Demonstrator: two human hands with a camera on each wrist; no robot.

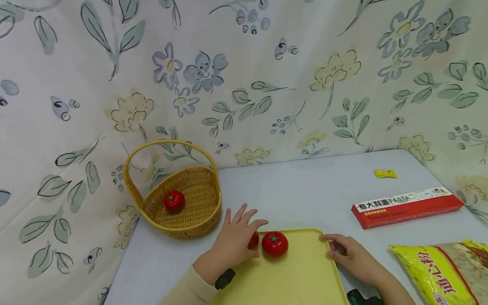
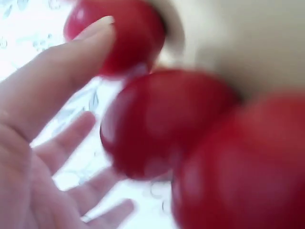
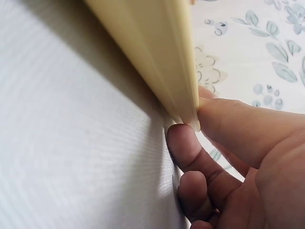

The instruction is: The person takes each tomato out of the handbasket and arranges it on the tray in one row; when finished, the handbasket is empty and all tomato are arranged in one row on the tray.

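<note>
My left hand reaches over the upper left of a yellow tray, fingers spread. Beside its thumb is a partly covered red tomato, with another tomato just to the right. The left wrist view has three blurred tomatoes close together; the thumb overlaps the far one, while the other fingers are spread below the middle one. With thumb and fingertips my right hand pinches the tray's right edge near its far corner; the right wrist view shows this hand at the tray rim.
A wicker basket at the back left holds one tomato. On the right lie a red pasta box, a small yellow packet and a yellow noodle bag. A floral cloth hangs behind the table.
</note>
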